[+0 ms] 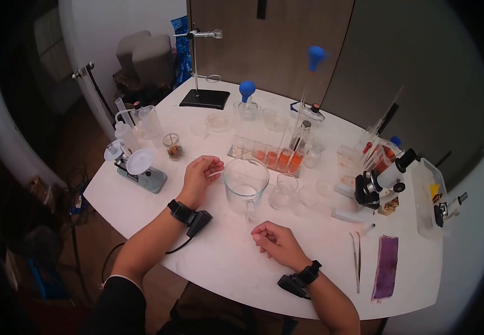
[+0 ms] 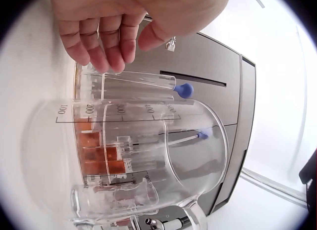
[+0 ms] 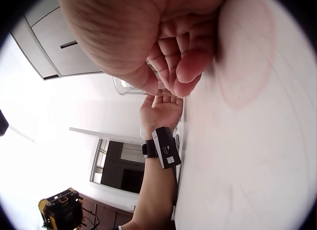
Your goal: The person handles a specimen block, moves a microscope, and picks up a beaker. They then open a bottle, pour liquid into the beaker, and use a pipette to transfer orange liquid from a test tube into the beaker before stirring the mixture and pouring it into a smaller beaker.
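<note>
A large glass measuring jug point(image 1: 246, 181) with a handle stands on the white table, its printed scale visible in the left wrist view point(image 2: 119, 118). Just left of it is my left hand point(image 1: 200, 178), fingers loosely bent and holding nothing; in the left wrist view the hand point(image 2: 133, 22) hangs beside the jug without gripping it. My right hand point(image 1: 278, 244) rests at the table surface in front of the jug's handle, fingers loosely curled around nothing. In the right wrist view that hand point(image 3: 168, 47) is close to the tabletop.
Behind the jug stands a rack of tubes point(image 1: 272, 159) with orange liquid. A glass beaker point(image 1: 283, 192) is right of the jug. A balance point(image 1: 144, 172) and small jar point(image 1: 173, 148) lie left; a microscope point(image 1: 384, 178), tweezers point(image 1: 357, 262) and purple cloth point(image 1: 385, 268) lie right. A stand point(image 1: 204, 99) is behind.
</note>
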A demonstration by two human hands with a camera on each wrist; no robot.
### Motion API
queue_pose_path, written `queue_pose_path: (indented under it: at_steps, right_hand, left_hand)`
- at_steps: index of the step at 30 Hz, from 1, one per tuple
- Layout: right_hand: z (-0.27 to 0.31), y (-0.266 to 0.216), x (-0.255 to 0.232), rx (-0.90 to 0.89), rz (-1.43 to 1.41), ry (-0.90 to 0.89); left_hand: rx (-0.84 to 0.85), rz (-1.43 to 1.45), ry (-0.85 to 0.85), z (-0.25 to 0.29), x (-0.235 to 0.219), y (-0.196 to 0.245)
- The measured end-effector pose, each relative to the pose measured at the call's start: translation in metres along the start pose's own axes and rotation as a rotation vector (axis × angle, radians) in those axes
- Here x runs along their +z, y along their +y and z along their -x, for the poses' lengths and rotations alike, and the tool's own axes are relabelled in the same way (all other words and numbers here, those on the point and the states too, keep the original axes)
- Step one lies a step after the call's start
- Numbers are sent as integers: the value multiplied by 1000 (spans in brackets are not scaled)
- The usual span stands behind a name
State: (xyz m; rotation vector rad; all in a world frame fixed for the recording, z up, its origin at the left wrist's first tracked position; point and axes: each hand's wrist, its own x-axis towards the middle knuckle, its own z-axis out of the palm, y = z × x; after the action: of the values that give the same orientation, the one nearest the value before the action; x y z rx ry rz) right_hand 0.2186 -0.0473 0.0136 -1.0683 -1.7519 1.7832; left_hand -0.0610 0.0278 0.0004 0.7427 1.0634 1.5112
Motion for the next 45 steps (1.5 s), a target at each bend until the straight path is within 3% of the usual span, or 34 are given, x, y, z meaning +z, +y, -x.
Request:
queue_pose_path:
  at_steps: [6,14,22,29,35,38,41,44,45]
  right_hand:
    - [-2,6,0,-54,-3,13]
    - [2,5,3,-89,-7,37]
    - [-4,21,4,-191,-24,67]
    - [-5,24,5,-223,8,92]
    - [-3,15,3,-202,14,97]
    - [-2,11,0,-173,-9,82]
    - [-1,8,0,-175,-23,85]
    - [-1,7,-1,-159,-35,83]
    - [-1,7,-2,-153,-38,82]
  left_hand:
    - [126,-108,16,-7,5,50]
    - [132,-341,28,-56,22,86]
    - [132,-491,76,-122,29,86]
    - [230,-712,111,-165,42,76]
    - [420,-696,-9,-230,25,58]
    - [499,-888,21,-257,28,52]
    - [496,-768,-78,-271,32,47]
    - [430,-830,-192,-289,29,45]
    - [324,-820,-203,-292,27,45]
